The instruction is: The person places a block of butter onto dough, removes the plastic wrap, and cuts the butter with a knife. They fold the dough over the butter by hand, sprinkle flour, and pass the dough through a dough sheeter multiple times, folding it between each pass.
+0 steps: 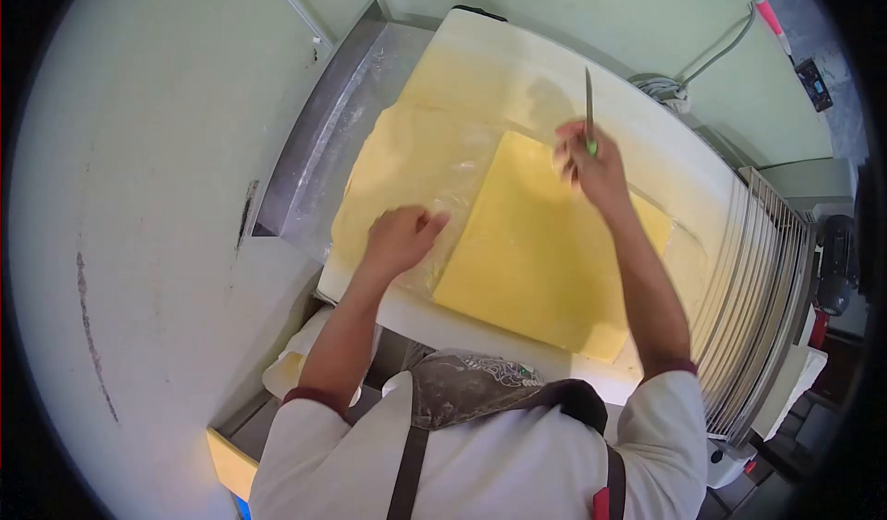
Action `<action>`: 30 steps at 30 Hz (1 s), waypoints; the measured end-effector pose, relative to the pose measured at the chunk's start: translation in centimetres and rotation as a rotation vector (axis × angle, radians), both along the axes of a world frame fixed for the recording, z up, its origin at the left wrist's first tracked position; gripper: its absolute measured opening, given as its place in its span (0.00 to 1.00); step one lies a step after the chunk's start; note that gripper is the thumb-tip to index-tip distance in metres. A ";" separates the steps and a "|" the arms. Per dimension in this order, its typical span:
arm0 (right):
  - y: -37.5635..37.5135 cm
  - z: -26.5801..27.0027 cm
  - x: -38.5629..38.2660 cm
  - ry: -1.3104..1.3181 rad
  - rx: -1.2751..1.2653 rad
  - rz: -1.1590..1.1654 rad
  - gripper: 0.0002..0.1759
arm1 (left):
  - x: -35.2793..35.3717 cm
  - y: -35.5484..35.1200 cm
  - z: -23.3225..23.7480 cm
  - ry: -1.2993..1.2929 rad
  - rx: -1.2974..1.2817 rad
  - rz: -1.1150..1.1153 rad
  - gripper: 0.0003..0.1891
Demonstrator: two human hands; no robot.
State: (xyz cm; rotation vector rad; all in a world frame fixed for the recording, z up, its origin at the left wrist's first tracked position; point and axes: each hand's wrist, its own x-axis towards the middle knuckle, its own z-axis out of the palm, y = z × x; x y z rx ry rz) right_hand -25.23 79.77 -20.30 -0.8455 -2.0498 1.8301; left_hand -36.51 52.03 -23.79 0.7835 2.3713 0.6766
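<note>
My right hand [591,164] grips a knife [589,104] with a green handle, its narrow blade pointing up and away from me. Beneath that hand lies a smooth, thick yellow rectangular slab [545,252], which looks like butter or dough. To its left spreads a paler yellow sheet [388,160], with clear, wrinkled plastic film [453,174] beside the slab. Over the pale sheet, left of the slab, is my left hand [402,240], fingers curled in and thumb towards the slab. Whatever its fingers may hold is hidden.
Everything lies on a white worktop [480,44] tilted in view, with a metal tray-like edge [319,118] at the left. A wire rack [762,289] stands at the right end. Along the back wall hangs a coiled grey cable [661,88].
</note>
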 end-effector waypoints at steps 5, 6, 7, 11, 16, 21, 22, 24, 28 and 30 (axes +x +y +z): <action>-5.1 -3.5 6.3 -0.123 -0.185 -0.084 0.10 | 0.1 6.2 -1.8 0.202 0.289 0.027 0.18; -5.4 -5.0 7.1 -0.073 -0.146 -0.091 0.11 | 0.1 6.3 -1.6 0.144 0.432 0.011 0.17; -5.6 -5.4 7.3 -0.024 -0.106 -0.101 0.12 | 0.1 6.5 -1.5 0.081 0.574 -0.007 0.16; -5.5 -5.8 7.2 -0.088 0.035 -0.062 0.12 | -2.8 3.9 -3.2 -0.188 0.644 0.197 0.16; -5.8 -4.7 7.5 -0.087 0.184 0.078 0.16 | -3.2 3.4 -2.5 -0.302 0.570 0.306 0.17; -6.0 -4.4 7.2 -0.112 0.169 0.109 0.18 | -0.8 5.5 -1.6 -0.119 0.503 0.102 0.19; -5.9 -4.4 7.0 -0.113 0.157 0.105 0.18 | -0.5 5.9 -1.6 -0.055 0.547 0.036 0.19; -5.8 -5.0 7.0 -0.071 0.299 0.138 0.19 | -0.8 5.7 -1.9 -0.253 0.645 0.216 0.20; -6.2 -4.2 7.1 0.029 0.589 0.247 0.21 | -1.8 4.9 -2.9 -0.426 0.578 0.329 0.22; -6.5 -2.1 7.1 -0.158 0.650 0.420 0.21 | -1.9 4.8 -3.0 -0.261 0.618 0.284 0.21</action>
